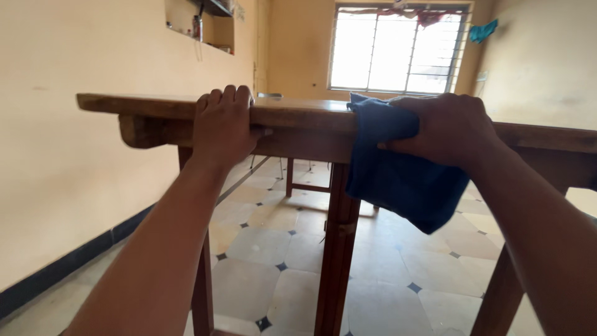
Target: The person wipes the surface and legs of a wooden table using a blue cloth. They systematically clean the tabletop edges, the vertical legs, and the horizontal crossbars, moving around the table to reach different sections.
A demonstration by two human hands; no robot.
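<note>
- A dark blue cloth hangs over the near edge of the wooden table: its upper part is bunched against the edge, and the rest drops in a loose fold below the tabletop, ending in a corner that points down and to the right.
- The right hand is pressed flat on the cloth, fingers spread toward the left, pinning it to the edge of the table. It looks like a press more than a closed fist; the fabric is trapped between palm and wood.
- The left hand holds no cloth. It is clamped on the bare table edge further left, fingers curled over the top and thumb lying along the front rail.
- The two hands are well apart along the same edge, with a stretch of bare wood between them. The cloth lies wholly on the right hand's side, so that hand is the nearer one by far; the edge it sits on runs left to right across the view.
- A table leg comes down just left of the hanging cloth.
- Under and beyond the table is a pale tiled floor with small dark diamond insets.
- A barred window glows bright at the far end, and a plain cream wall runs along the left.
</note>
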